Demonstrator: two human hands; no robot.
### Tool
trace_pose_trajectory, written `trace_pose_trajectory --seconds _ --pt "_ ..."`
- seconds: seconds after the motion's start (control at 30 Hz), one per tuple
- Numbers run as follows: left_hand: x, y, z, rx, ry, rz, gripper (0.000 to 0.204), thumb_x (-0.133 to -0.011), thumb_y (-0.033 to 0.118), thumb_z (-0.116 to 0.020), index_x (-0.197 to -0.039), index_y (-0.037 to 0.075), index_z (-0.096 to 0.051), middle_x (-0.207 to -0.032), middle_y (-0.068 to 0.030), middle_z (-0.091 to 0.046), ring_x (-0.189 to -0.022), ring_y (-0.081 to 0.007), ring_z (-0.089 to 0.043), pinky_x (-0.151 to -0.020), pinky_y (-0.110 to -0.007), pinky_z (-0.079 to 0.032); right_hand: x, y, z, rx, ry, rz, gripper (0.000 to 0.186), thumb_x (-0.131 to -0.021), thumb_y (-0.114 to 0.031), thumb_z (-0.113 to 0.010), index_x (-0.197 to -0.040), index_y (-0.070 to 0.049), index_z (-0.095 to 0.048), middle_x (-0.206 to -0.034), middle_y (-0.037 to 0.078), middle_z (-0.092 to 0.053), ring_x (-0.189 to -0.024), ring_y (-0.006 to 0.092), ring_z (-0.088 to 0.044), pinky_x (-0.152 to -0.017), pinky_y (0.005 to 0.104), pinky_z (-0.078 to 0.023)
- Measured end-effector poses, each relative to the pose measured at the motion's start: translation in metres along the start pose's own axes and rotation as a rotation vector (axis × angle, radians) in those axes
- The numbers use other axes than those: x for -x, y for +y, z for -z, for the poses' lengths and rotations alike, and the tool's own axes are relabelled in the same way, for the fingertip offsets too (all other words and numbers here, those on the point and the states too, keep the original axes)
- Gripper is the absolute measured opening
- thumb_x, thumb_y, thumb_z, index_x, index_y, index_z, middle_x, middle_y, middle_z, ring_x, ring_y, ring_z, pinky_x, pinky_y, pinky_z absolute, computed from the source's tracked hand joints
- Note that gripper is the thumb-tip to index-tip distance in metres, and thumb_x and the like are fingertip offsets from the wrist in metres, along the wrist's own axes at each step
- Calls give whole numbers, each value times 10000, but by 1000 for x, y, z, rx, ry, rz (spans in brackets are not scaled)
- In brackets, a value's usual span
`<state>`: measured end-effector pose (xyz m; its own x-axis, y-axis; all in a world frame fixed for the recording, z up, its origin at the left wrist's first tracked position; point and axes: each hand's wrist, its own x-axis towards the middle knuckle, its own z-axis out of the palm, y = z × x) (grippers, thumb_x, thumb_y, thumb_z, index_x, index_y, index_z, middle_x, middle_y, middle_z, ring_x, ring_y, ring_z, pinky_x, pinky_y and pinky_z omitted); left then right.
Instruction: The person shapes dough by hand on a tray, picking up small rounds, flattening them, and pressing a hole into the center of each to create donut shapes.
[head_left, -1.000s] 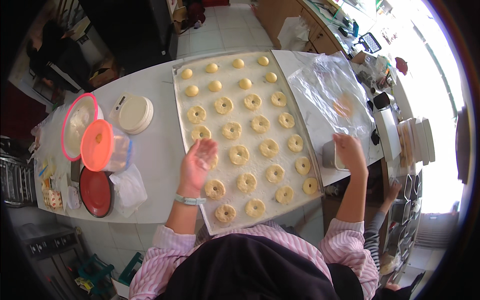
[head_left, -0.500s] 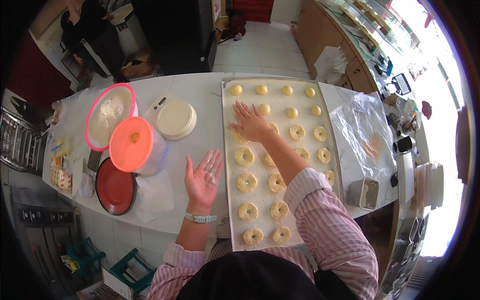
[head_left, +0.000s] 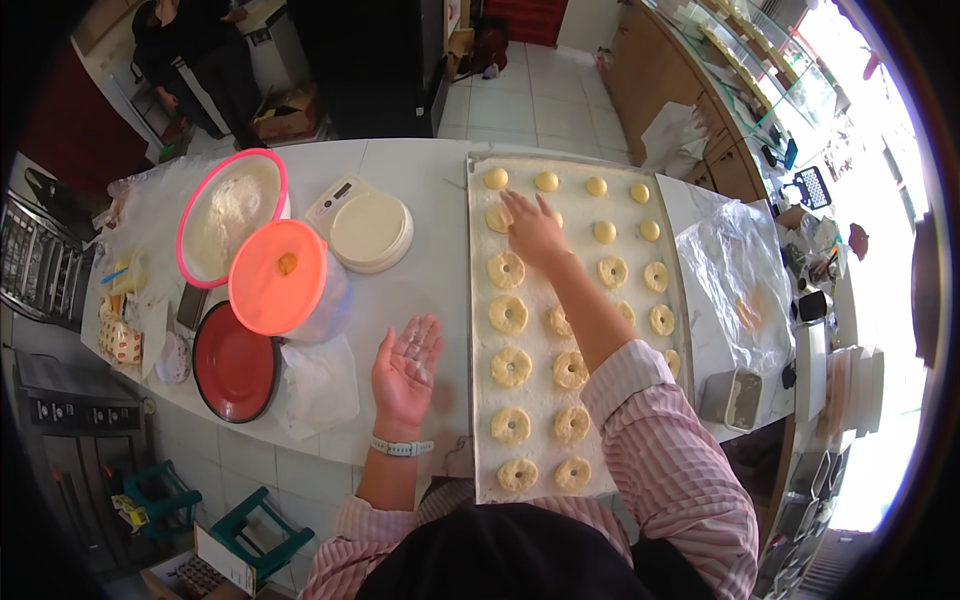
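A long tray (head_left: pixel 540 345) lined with pale paper holds rows of dough. Toward its far end sit round dough balls (head_left: pixel 596 187); nearer me are flattened dough rings (head_left: pixel 508 314), each with a hole in the middle. My right hand (head_left: pixel 535 230), fingers spread, is over the second row from the far end. Its fingertips are beside a flattened dough round (head_left: pixel 497 219) at the left edge and partly cover the ball to the right. Whether they touch the dough I cannot tell. My left hand (head_left: pixel 406 372) is palm up, open and dusted with flour, left of the tray.
Left on the table are a white kitchen scale (head_left: pixel 372 232), a pink-rimmed bowl (head_left: pixel 232 215) of flour, a tub with an orange lid (head_left: pixel 278 277) and a red plate (head_left: pixel 235 362). Clear plastic sheeting (head_left: pixel 735 280) and a metal tin (head_left: pixel 742 400) lie right. A person (head_left: pixel 215 70) stands far left.
My right hand has shifted off the left dough piece in the second row, which now shows flattened. My left hand stays palm up. The whole view has shifted slightly.
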<state>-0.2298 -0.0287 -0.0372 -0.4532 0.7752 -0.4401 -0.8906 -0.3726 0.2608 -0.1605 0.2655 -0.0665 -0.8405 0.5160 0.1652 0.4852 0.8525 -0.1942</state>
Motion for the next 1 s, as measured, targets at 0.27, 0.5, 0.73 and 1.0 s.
trace_pose_trajectory --seconds 0.27,0.5,0.73,1.0 --pt "0 -2 10 10 16 19 418 -954 271 -403 -1235 -36 -434 -1273 -151 -495 -1230 -284 -436 -1045 -396 -368 3 -1 17 -3 105 -11 225 -790 -102 -556 -938 -240 -653 -1144 -14 -508 -1120 169 -446 -947 414 -306" --pt "3 -4 9 -7 41 15 388 -953 259 -402 -1202 -32 -470 -1229 -148 -525 -1202 -289 -464 -1040 -398 -373 2 -17 19 126 10 12 198 -815 -191 -558 -999 -179 -631 -1223 23 -438 -1175 207 -364 -931 440 -299" --pt "-3 -29 -22 -353 -73 95 384 -946 265 -448 -1168 -45 -494 -1173 -162 -554 -1147 -283 -506 -1013 -385 -394 7 -6 9 30 -34 -66 276 -847 -285 -555 -1056 -108 -584 -1247 94 -408 -1192 275 -345 -932 468 -307" --pt "-7 -62 -49 -536 -118 -11 335 -888 262 -596 -1037 -36 -564 -968 -82 -615 -925 -171 -589 -822 -291 -482 131 -78 75 -354 88 59 279 -831 -294 -592 -997 -71 -566 -1213 116 -429 -1177 307 -369 -975 451 -279"
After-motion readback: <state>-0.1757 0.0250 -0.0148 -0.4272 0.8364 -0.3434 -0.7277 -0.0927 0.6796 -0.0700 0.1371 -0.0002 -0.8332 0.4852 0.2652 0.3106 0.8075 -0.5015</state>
